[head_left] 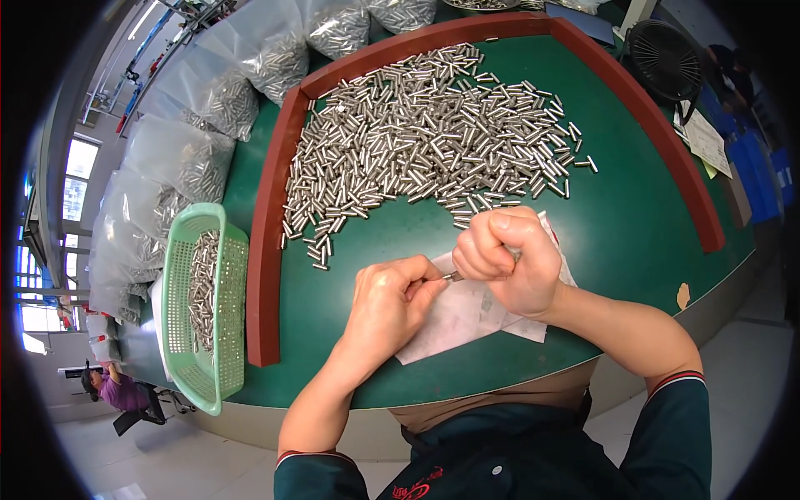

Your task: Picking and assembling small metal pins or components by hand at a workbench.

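Note:
Between thumb and forefinger, my left hand (385, 302) pinches a short metal pin (452, 276). Right beside it, my right hand (518, 260) is curled into a fist near the pin's far end; whatever lies inside the fist is hidden. Under both hands is a crumpled whitish sheet (446, 329), paper or cloth, on the green tabletop (333, 292). Just beyond my hands spreads a large heap of loose silvery metal pins (425, 133), with a few strays along its edges.
A raised red-brown border (268, 242) frames the heap on the left, back and right. Outside it on the left stands a light green basket (232, 325) with pins. Clear bags of pins (225, 100) line the far left. A black fan (664, 60) sits back right. Another person (121, 390) sits far left.

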`<state>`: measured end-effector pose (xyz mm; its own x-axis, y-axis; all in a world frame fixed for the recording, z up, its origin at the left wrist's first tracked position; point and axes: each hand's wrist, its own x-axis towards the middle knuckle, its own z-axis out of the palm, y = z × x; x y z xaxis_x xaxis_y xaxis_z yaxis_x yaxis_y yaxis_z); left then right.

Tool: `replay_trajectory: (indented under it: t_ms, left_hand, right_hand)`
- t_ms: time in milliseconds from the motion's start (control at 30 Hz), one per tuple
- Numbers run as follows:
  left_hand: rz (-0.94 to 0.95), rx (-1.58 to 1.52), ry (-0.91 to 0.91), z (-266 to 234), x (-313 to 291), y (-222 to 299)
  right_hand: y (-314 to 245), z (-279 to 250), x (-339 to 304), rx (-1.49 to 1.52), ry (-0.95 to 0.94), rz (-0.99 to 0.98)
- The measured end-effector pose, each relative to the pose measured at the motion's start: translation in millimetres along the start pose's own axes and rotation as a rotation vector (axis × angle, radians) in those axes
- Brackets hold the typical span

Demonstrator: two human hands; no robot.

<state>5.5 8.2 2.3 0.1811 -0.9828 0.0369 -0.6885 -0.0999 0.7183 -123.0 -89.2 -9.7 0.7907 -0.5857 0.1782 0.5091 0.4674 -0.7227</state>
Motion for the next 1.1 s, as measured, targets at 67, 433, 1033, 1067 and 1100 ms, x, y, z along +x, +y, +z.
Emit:
replay_trajectory:
  t_ms: [67,433,1033,1067,1100]
  left_hand:
    - [0.007,-0.001,0.004,0,0,-1]
    - [-0.068,-0.052,-0.024,-1,3,4]
    - [-0.315,-1.251,-0.128,-26,3,-20]
    - [-0.285,-1.468,-0.181,-29,4,-27]
    - [-0.316,-1.505,-0.137,-30,4,-32]
  right_hand:
    - [1,0,0,0.001,-0.003,0.004]
    - [1,10,1,-0.21,0.013,-0.025]
    - [-4,18,8,-0.377,-0.116,0.077]
    - [-3,17,5,-0.281,-0.101,0.078]
    - [1,13,4,-0.18,-0.097,0.094]
